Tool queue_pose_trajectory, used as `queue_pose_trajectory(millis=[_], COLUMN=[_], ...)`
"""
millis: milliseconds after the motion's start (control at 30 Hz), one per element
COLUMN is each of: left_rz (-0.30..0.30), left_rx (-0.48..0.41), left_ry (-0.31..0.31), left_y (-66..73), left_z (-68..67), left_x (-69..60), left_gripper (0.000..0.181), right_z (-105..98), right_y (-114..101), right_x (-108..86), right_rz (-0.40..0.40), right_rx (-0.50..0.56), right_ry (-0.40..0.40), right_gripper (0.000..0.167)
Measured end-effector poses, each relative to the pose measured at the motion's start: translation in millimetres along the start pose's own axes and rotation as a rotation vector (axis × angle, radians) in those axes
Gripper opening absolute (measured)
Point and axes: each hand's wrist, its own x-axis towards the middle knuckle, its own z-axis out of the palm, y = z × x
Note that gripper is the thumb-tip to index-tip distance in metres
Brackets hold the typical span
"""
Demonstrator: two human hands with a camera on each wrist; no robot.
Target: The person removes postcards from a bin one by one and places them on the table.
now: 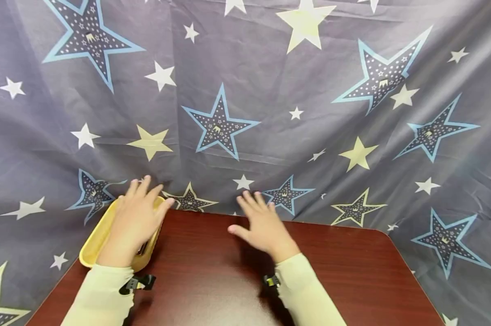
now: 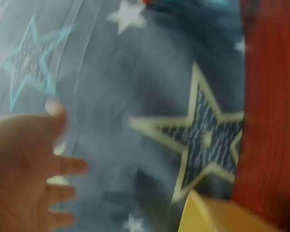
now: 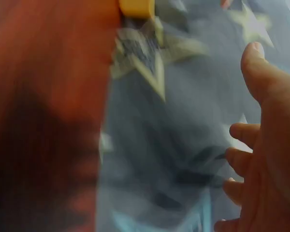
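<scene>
My left hand [image 1: 135, 222] hovers over a yellow plastic basket [image 1: 92, 242] at the table's left side, with its fingers spread. Most of what lies in the basket is hidden behind that hand; a small dark item [image 1: 142, 248] shows beside the wrist. In the left wrist view the left hand [image 2: 26, 174] holds nothing, and the basket's corner [image 2: 208, 215] appears at the bottom. My right hand [image 1: 266, 226] is above the middle of the table, fingers extended and thumb apart. The right wrist view shows the right hand [image 3: 275, 145] with nothing in it.
A dark red wooden table [image 1: 204, 271] spreads under both hands. Behind it and along its sides hangs a grey cloth [image 1: 270, 149] printed with stars. Black bands sit at both wrists, over light sleeves [image 1: 306, 290].
</scene>
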Motion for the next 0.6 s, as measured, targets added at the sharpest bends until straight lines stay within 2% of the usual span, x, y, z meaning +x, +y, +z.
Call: queue_pose_trajectory(millis=[133, 200, 267, 433, 600], left_rz=[-0.132, -0.188, -0.218, -0.267, -0.330], left_rx=[0.002, 0.003, 0.013, 0.018, 0.016], left_ry=[-0.040, -0.087, -0.141, -0.272, -0.330], left_y=[-35.9, -50.6, -61.9, -82.1, -91.6], left_z=[-7.7, -11.0, -13.6, -10.1, -6.7], left_x=[-0.8, -3.1, -4.9, -6.4, -7.7], left_gripper=[0.074, 0.074, 0.075, 0.084, 0.093], right_z=[26.9, 39.5, 49.2, 63.9, 76.8], right_y=[-50.1, -73.6, -93.9, -132.2, -152.2], right_x=[19.1, 25.0, 29.3, 34.6, 34.2], right_rz=[-0.134, -0.190, -0.233, -0.315, -0.382], right_rx=[-0.051, -0.070, -0.086, -0.088, -0.081], right_ry=[-0.089, -0.130, -0.160, -0.233, -0.306], right_gripper=[0.093, 0.090, 0.087, 0.086, 0.086])
